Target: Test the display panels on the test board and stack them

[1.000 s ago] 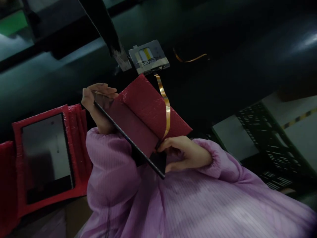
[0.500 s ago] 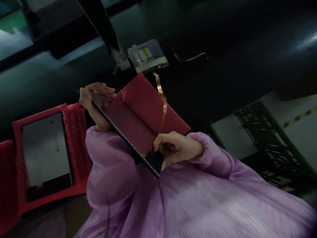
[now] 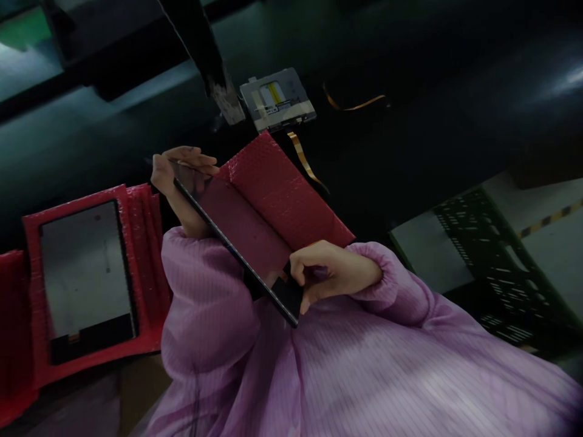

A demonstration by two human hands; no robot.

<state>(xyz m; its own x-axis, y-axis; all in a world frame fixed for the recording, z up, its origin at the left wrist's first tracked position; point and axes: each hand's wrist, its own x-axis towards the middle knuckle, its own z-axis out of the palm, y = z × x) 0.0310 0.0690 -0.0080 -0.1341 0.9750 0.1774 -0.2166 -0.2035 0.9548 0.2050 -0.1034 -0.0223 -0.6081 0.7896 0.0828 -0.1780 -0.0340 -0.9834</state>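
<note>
A dark, glossy display panel [image 3: 246, 227] is held tilted in front of my body. My left hand [image 3: 184, 170] grips its far left end, thumb on the near side and fingers round the far edge. At the near right end, my right hand [image 3: 334, 273] has its thumb and curled fingers closed on the panel's corner. Behind the panel lies a red bubble-wrap sleeve [image 3: 282, 188], partly hidden by it. An orange flat ribbon cable [image 3: 303, 158] runs from a small grey metal-cased unit [image 3: 277, 100] down over the sleeve's far edge.
Another display panel [image 3: 86, 267] rests on a stack of red bubble-wrap sleeves [image 3: 146, 243] at left. A thin orange cable [image 3: 355, 108] lies on the dark table. A dark post [image 3: 195, 48] stands beside the grey unit. At right is a green perforated crate [image 3: 496, 261].
The ribbon cable, which hung across the red sleeve to my right hand, has come away from my fingers and now lies behind the sleeve. Both hands still hold the panel.
</note>
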